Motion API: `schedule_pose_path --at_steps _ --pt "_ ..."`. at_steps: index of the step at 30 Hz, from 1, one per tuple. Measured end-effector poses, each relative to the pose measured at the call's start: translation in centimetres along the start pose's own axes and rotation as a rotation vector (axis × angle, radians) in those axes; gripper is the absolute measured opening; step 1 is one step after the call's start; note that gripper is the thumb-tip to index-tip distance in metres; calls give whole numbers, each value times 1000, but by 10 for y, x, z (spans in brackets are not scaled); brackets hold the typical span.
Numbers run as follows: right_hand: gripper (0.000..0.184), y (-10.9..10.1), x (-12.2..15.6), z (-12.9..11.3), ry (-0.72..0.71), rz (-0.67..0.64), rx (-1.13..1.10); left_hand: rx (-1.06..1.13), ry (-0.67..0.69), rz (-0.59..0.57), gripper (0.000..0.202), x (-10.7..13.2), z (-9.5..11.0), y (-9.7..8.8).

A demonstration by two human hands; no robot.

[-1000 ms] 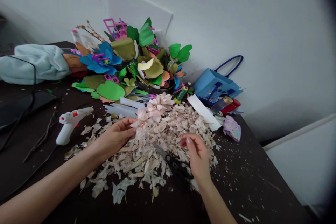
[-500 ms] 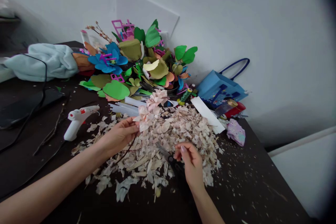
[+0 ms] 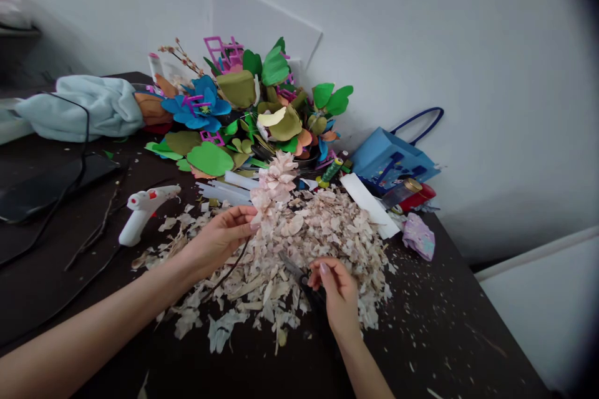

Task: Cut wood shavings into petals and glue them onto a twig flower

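Observation:
My left hand (image 3: 219, 238) is closed on the base of a pale pink paper flower (image 3: 274, 187), holding it up over a heap of pale paper scraps (image 3: 304, 243); a thin dark stem hangs below the hand. My right hand (image 3: 337, 293) lies on the near side of the heap, fingers curled at the handles of black scissors (image 3: 304, 283) that rest on the scraps.
A white glue gun (image 3: 143, 209) lies left of the heap, with clear glue sticks (image 3: 224, 190) behind it. A pile of coloured foam flowers and leaves (image 3: 243, 112) sits by the wall. At right are a blue bag (image 3: 393, 153), a white strip and small bottles. A light blue cloth (image 3: 79, 109) and black cables lie far left.
My left hand has lifted the pink flower a little higher. My right hand has moved left and down onto the scissors.

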State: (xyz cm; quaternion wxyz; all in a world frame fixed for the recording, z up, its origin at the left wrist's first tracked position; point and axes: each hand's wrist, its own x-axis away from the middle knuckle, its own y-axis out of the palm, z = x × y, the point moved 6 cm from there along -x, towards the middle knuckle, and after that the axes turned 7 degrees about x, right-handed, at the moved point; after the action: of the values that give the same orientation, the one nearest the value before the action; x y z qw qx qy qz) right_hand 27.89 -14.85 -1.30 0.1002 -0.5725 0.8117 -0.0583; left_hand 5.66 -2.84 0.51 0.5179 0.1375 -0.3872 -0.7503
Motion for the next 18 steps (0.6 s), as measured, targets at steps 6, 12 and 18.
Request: schedule_pose_path --at_steps 6,12,18 --pt "22 1 1 2 2 0 2 8 -14 16 35 1 -2 -1" --pt "24 3 3 1 1 -15 6 -42 8 1 30 4 2 4" --pt "24 2 4 2 5 -7 8 -211 120 -14 29 6 11 5"
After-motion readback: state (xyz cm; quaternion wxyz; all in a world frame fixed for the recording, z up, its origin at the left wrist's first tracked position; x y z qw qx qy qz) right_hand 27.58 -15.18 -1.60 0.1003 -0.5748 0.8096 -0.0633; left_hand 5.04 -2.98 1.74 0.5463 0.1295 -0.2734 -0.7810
